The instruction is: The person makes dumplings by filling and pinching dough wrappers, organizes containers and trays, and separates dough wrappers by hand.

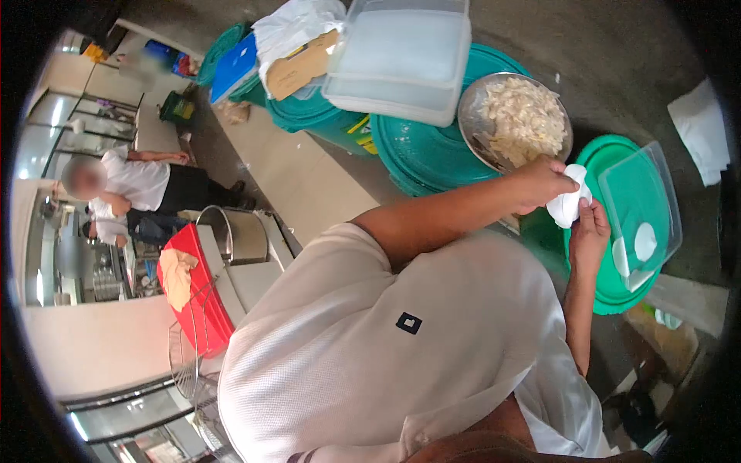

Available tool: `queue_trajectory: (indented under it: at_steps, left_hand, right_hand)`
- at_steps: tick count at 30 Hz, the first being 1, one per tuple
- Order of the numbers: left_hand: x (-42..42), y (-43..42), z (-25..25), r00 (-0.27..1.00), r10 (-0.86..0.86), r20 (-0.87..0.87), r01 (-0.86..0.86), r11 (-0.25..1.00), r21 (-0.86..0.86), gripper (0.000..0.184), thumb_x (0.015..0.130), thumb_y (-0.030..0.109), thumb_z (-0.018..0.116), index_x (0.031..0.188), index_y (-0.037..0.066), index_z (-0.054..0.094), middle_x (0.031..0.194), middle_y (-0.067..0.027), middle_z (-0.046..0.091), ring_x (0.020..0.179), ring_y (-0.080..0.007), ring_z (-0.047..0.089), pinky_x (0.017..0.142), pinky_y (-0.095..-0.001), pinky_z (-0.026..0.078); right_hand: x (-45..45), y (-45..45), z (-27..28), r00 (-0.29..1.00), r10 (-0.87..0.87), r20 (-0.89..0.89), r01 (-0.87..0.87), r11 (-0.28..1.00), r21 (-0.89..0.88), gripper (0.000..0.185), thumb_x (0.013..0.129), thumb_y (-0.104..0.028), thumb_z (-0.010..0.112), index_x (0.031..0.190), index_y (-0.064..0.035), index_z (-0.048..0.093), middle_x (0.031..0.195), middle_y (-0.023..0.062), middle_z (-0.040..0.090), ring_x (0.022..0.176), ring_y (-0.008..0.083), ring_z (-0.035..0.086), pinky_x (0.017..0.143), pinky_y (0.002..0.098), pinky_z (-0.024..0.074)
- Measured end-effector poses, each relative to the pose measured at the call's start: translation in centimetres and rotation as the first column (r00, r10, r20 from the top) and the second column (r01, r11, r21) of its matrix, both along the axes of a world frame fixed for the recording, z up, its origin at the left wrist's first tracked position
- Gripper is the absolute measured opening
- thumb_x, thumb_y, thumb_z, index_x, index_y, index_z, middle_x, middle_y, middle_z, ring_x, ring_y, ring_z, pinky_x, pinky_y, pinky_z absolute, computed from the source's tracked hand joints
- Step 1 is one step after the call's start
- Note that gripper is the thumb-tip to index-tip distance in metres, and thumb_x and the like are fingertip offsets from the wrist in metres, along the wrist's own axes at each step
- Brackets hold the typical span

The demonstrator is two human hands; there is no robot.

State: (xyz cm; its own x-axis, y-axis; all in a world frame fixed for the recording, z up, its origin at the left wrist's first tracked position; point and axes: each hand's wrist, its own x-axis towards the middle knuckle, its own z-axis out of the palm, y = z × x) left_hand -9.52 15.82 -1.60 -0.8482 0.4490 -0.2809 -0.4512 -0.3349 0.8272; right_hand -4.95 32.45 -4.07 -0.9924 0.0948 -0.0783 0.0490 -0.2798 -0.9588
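Observation:
Both my hands are closed on a soft white piece of what looks like dough, held up between them. My left hand pinches its upper left side, and my right hand grips the lower right side. Just above my left hand is a metal bowl of pale, chunky filling. Below and right of my hands, a clear plastic lid lies on a green round lid. On the clear lid rests a flat white round, with another white piece beside it.
Green lidded drums stand beyond my left arm, bearing a translucent plastic box and a cardboard piece. A red cooler and a large metal pot are left. Two people stand farther back.

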Motion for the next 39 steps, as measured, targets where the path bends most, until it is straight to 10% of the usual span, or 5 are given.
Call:
queue_trajectory:
  at_steps: [11, 21, 26, 39]
  left_hand:
    - [1.6, -2.1, 1.0, 0.97, 0.238, -0.052, -0.24, 0.97, -0.033, 0.028, 0.082, 0.011, 0.068, 0.103, -0.007, 0.062, 0.091, -0.0141, 0.067, 0.079, -0.0201, 0.065, 0.068, -0.0331, 0.052]
    - [4.0, -3.6, 2.5, 0.94, 0.331, -0.087, -0.329, 0.944, 0.039, 0.024, 0.08, 0.01, 0.068, 0.097, -0.006, 0.064, 0.085, -0.0109, 0.067, 0.075, -0.0213, 0.066, 0.067, -0.0343, 0.052]
    - [4.8, -3.6, 3.0, 0.898, 0.389, -0.204, -0.436, 0.848, -0.301, 0.021, 0.078, 0.011, 0.066, 0.091, -0.006, 0.065, 0.085, -0.0134, 0.068, 0.077, -0.0212, 0.066, 0.07, -0.0338, 0.052]
    - [4.9, 0.0, -0.4, 0.86, 0.298, -0.414, -0.473, 0.77, -0.428, 0.025, 0.083, 0.014, 0.063, 0.1, -0.004, 0.064, 0.09, -0.0143, 0.068, 0.085, -0.0181, 0.064, 0.076, -0.0355, 0.052]
  right_hand:
    - [-1.9, -1.4, 0.1, 0.956, 0.295, 0.01, -0.287, 0.938, -0.195, 0.02, 0.095, -0.012, 0.056, 0.109, 0.0011, 0.059, 0.107, 0.01, 0.064, 0.097, 0.0178, 0.062, 0.088, 0.0329, 0.0481]
    - [-2.8, -2.2, 0.3, 0.929, 0.369, 0.026, -0.355, 0.909, -0.219, 0.017, 0.092, -0.014, 0.062, 0.104, -0.0017, 0.061, 0.102, 0.0079, 0.066, 0.092, 0.0167, 0.063, 0.083, 0.0322, 0.0503]
    - [-2.6, -2.4, 0.9, 0.935, 0.354, 0.028, -0.346, 0.927, -0.142, 0.015, 0.092, -0.015, 0.062, 0.102, -0.0026, 0.062, 0.098, 0.0065, 0.067, 0.087, 0.015, 0.063, 0.079, 0.0297, 0.0506]
    - [0.1, 0.2, 0.5, 0.962, 0.247, 0.12, -0.237, 0.968, -0.085, 0.027, 0.091, -0.015, 0.063, 0.114, -0.0016, 0.06, 0.098, 0.0035, 0.065, 0.081, 0.0122, 0.062, 0.068, 0.0264, 0.0495]
